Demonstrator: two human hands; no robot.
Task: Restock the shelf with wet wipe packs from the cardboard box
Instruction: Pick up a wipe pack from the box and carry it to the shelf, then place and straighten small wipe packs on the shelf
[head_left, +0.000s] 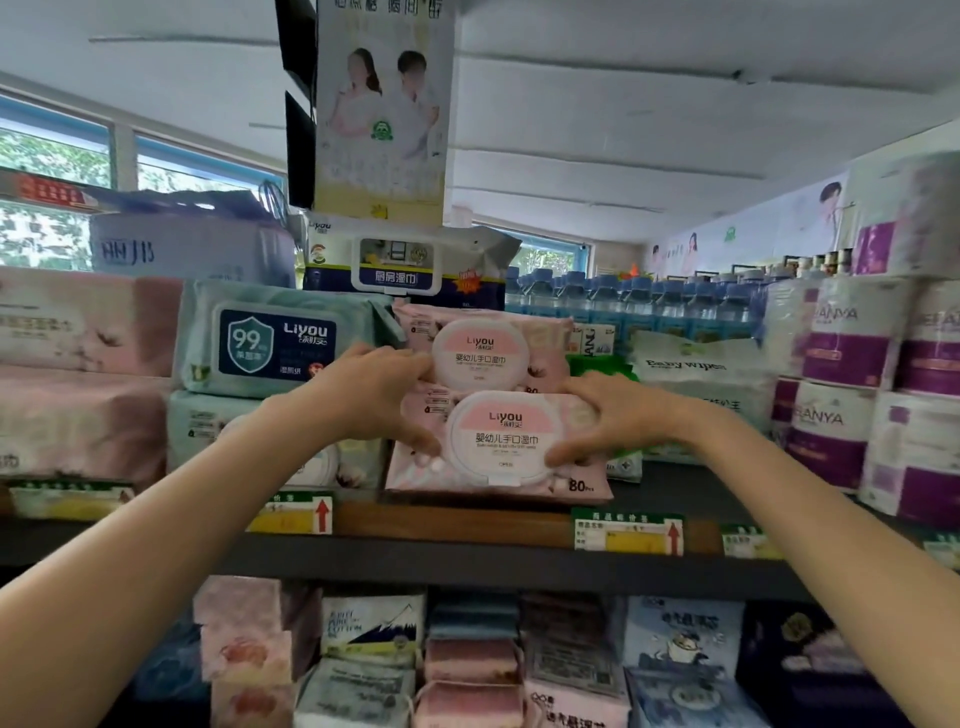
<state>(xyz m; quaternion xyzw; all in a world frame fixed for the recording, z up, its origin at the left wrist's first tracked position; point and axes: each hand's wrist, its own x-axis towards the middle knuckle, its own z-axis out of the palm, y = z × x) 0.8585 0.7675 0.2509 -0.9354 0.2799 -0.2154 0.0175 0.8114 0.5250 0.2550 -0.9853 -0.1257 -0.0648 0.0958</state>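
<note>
Two pink wet wipe packs with round white lids stand stacked on the top shelf (457, 519). My left hand (374, 395) holds the left side of the stack, fingers curled around the edges of the upper pack (483, 353) and the lower pack (498, 441). On the right, my right hand (608, 421) grips the lower pack, thumb on its lid. The cardboard box is out of view.
Teal wipe packs (275, 338) stack at the left, pink packs (83, 322) further left. A green pack (602, 369) and white baby wipes (691, 364) sit at the right, then purple toilet roll packs (841, 384). Price tags line the shelf edge. A lower shelf holds tissue packs (467, 660).
</note>
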